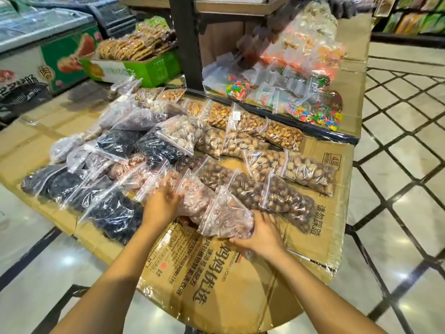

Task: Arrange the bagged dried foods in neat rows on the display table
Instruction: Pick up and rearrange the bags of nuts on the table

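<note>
While both hands grip it, left hand (pixel 160 206) at ten o'clock, right hand (pixel 261 233) at four, the pinkish bag (pixel 224 216) lies slantwise on the surface (pixel 320 242).

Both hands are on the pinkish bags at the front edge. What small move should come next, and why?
Probably slide the front pinkish bag back into line with the brown nut bags. The right hand holds its near end, the left hand steadies its neighbour, and it lies askew.
</note>
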Demonstrator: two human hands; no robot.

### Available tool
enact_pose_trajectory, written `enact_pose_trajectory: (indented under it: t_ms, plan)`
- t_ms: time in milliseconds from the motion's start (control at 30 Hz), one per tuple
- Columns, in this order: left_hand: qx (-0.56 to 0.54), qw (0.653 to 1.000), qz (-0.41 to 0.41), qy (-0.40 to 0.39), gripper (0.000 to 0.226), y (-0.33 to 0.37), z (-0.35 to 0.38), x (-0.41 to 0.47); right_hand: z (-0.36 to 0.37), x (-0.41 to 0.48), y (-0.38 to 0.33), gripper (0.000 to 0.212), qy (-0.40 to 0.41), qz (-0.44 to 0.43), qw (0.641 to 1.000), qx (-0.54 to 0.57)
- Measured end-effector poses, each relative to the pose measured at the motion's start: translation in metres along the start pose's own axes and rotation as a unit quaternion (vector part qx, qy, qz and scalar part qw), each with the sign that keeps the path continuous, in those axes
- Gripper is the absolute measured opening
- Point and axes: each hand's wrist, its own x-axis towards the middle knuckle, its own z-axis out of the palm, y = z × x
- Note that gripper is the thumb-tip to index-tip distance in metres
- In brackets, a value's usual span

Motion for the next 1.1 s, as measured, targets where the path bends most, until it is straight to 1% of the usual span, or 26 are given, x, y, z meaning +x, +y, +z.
enact_pose_trajectory:
  t_ms: [33,100,167,233,300,367,400,433,467,533,567,600,633,700,767,833,900,967,1033,1100]
  plan:
    - [-0.01,1.0,-0.001,0.001,0.028,0.0,0.002,-0.001,0.001,0.001,0.001,0.11,0.012,-0.005,1.0,0.005]
    - [-0.027,1.0,-0.002,0.005,0.029,0.001,0.004,-0.001,0.004,0.0,0.002,0.097,0.051,-0.021,0.997,0.049]
    - [-0.037,0.999,-0.005,0.004,0.024,0.0,0.005,-0.002,0.008,0.0,0.002,0.081,0.086,-0.049,0.99,0.104]
    - [-0.048,0.999,-0.011,-0.006,0.02,0.001,0.004,-0.002,0.011,-0.002,0.001,0.07,0.107,-0.068,0.979,0.158]
    - [-0.038,0.999,-0.015,-0.01,0.019,0.002,0.003,-0.001,0.015,-0.003,0.0,0.065,0.135,-0.061,0.966,0.213]
    - [-0.036,0.999,-0.014,-0.007,0.018,0.002,0.002,0.0,0.017,-0.003,-0.001,0.06,0.15,-0.04,0.943,0.295]
    - [-0.044,0.999,-0.012,-0.007,0.018,0.002,0.001,0.0,0.016,-0.003,-0.002,0.06,0.143,-0.031,0.933,0.328]
    - [-0.048,0.999,-0.01,-0.008,0.017,0.002,0.001,-0.001,0.014,-0.001,-0.002,0.062,0.121,-0.026,0.933,0.337]
    - [-0.047,0.999,-0.007,-0.009,0.017,0.002,0.0,-0.002,0.012,0.002,0.001,0.067,0.092,-0.025,0.946,0.311]
    - [-0.051,0.999,-0.005,-0.004,0.012,0.006,-0.003,-0.005,0.005,0.004,0.008,0.085,0.037,-0.037,0.978,0.204]
    - [-0.059,0.998,-0.001,0.009,0.01,0.008,-0.005,-0.007,0.0,0.003,0.01,0.095,0.028,-0.051,0.985,0.164]
    - [-0.071,0.997,0.006,0.028,0.01,0.01,-0.008,-0.007,-0.006,0.001,0.009,0.1,0.033,-0.067,0.987,0.142]
    - [-0.084,0.995,0.014,0.05,0.012,0.014,-0.013,-0.007,-0.012,-0.001,0.007,0.101,0.049,-0.079,0.986,0.138]
    - [-0.104,0.99,0.029,0.087,0.018,0.02,-0.023,-0.002,-0.022,0.0,-0.003,0.093,0.082,-0.079,0.98,0.163]
    - [-0.094,0.986,0.059,0.122,0.028,0.02,-0.033,0.01,-0.03,0.003,-0.019,0.087,0.104,-0.063,0.972,0.201]
    - [-0.065,0.982,0.098,0.146,0.041,0.015,-0.042,0.03,-0.035,0.012,-0.038,0.086,0.13,-0.069,0.962,0.231]
    - [-0.043,0.98,0.119,0.156,0.054,0.006,-0.05,0.057,-0.04,0.025,-0.061,0.086,0.159,-0.104,0.956,0.225]
    - [-0.033,0.978,0.126,0.161,0.064,-0.006,-0.058,0.088,-0.043,0.045,-0.084,0.085,0.169,-0.128,0.957,0.198]
    - [-0.025,0.975,0.139,0.172,0.069,-0.021,-0.066,0.124,-0.043,0.072,-0.106,0.089,0.164,-0.11,0.964,0.178]
    - [-0.008,0.972,0.155,0.175,0.073,-0.04,-0.075,0.16,-0.039,0.1,-0.13,0.092,0.159,-0.065,0.969,0.177]
